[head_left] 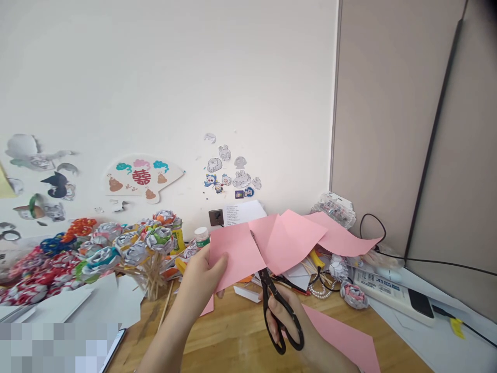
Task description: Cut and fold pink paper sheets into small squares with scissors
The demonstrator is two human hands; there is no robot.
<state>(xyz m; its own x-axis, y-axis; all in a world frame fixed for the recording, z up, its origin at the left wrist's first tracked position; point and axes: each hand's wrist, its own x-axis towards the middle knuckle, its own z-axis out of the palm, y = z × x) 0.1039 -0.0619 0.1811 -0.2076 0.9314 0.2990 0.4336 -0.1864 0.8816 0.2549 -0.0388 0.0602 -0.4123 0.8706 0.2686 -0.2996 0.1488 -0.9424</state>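
My left hand (pixel 200 282) pinches the left edge of a pink paper sheet (pixel 287 241) and holds it up over the wooden desk. The sheet is creased and partly split, and its right part droops toward the wall corner. My right hand (pixel 289 324) grips black scissors (pixel 274 298) with fingers through the handles. The blades point up into the sheet's lower edge near the middle. Another pink sheet (pixel 345 339) lies flat on the desk below my right hand.
Paper roses on sticks (pixel 132 248) and coloured paper flowers (pixel 46 259) crowd the left. White paper sheets (pixel 89 303) lie front left. A glue bottle (pixel 202 237), beads (pixel 322 292), a white device with cable (pixel 392 292) and clutter sit behind. Stickers dot the wall.
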